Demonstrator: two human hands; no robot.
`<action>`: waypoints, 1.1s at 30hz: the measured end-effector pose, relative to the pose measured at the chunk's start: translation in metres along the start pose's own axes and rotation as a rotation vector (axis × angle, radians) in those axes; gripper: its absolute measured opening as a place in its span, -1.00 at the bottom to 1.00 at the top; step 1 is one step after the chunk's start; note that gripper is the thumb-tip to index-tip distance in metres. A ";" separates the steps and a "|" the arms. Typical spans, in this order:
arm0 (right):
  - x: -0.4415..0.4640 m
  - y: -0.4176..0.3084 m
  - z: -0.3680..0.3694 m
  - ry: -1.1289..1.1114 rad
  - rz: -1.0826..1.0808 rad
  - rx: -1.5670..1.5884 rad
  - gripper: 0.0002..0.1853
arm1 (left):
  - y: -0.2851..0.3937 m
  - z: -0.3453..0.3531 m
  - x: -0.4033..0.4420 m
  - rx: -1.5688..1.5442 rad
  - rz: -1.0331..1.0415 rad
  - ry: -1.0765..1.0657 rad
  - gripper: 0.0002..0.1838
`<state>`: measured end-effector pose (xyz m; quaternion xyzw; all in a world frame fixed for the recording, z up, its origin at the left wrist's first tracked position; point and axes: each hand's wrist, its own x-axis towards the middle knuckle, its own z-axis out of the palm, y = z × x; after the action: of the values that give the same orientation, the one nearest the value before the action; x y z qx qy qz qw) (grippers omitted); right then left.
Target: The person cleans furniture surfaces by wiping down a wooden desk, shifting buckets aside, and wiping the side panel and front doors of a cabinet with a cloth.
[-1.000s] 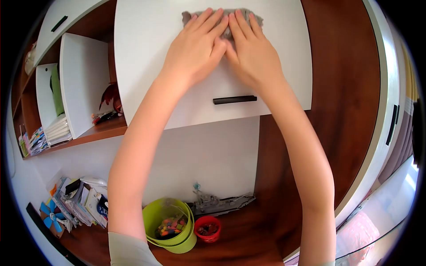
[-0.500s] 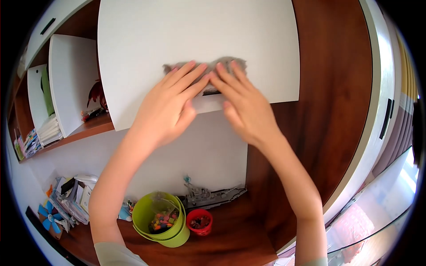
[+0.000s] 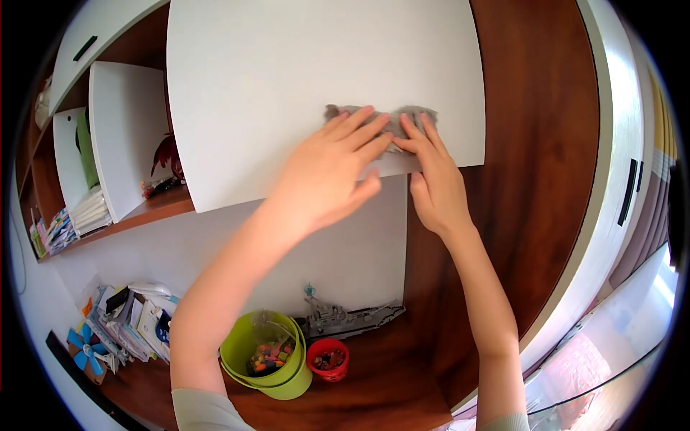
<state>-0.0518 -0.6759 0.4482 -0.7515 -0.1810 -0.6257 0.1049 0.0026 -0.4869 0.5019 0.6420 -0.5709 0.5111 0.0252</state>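
A crumpled grey cloth [image 3: 395,123] lies against the lower right part of a white cabinet door [image 3: 309,65]. My left hand [image 3: 327,169] presses the cloth's left part with its fingers spread and its thumb apart. On the cloth's right part rest the fingers of my right hand [image 3: 438,176], also spread, near the door's lower right corner. Both palms face the door. The black door handle is hidden behind the cloth and hands.
Below stand a green bucket [image 3: 287,384] of small colourful pieces, a red cup [image 3: 328,361] and a grey model ship [image 3: 352,320]. Books [image 3: 136,323] and a blue fan [image 3: 86,350] are at lower left. Open shelves [image 3: 129,136] adjoin the door's left side.
Both hands and the cloth have moved down the door from near its top, then rightward toward its lower right corner. The handle, visible earlier, is now covered.
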 end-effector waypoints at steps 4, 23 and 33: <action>-0.002 0.013 -0.006 0.024 0.032 -0.003 -0.50 | 0.007 0.010 0.013 0.077 0.036 -0.004 -0.49; 0.024 0.060 -0.011 0.220 0.068 -0.323 -0.43 | 0.017 0.056 0.085 0.179 0.039 0.163 -0.38; 0.041 0.085 -0.022 0.294 -0.010 -0.092 -0.49 | 0.044 0.079 0.103 0.433 -0.070 0.224 -0.38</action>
<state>-0.0309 -0.7558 0.4982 -0.6549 -0.1387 -0.7371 0.0927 0.0003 -0.6235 0.5106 0.5912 -0.4192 0.6883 -0.0322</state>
